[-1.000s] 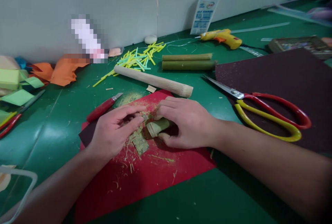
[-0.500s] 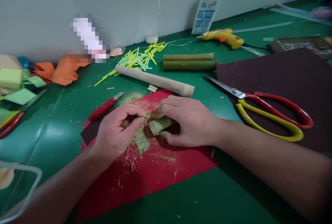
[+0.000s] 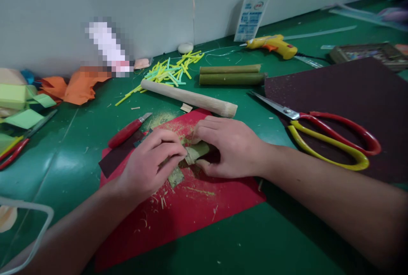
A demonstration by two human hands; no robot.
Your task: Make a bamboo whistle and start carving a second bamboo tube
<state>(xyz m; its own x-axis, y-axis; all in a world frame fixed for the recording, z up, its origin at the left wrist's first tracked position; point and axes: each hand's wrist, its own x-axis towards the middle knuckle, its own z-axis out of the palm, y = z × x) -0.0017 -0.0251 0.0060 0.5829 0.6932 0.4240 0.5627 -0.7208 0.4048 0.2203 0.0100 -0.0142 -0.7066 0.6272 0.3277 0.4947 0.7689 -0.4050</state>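
A short piece of green bamboo [image 3: 199,151] is gripped between the fingers and thumb of my right hand [image 3: 231,147], its cut end facing left. My left hand [image 3: 157,160] is closed in a pinch right at that cut end; what its fingertips hold, if anything, is hidden. Under both hands lies a red sheet [image 3: 191,211] strewn with greenish dust and shavings. A small dusty square, perhaps sandpaper [image 3: 176,177], rests on it just below the bamboo. Beyond my left hand is a red-handled knife [image 3: 126,133], beside a dark strip [image 3: 117,158].
Behind the hands lie a pale stick [image 3: 188,97], cut yellow and green straws [image 3: 168,71] and two bamboo lengths [image 3: 231,79]. Large scissors [image 3: 293,115] rest at right, near a yellow glue gun [image 3: 274,45] and a dark sheet [image 3: 338,92]. Orange paper [image 3: 84,86] is at left.
My left hand has moved right, and its fingertips now meet the bamboo's cut end. My right hand keeps its grip on the bamboo. The view has shifted slightly.
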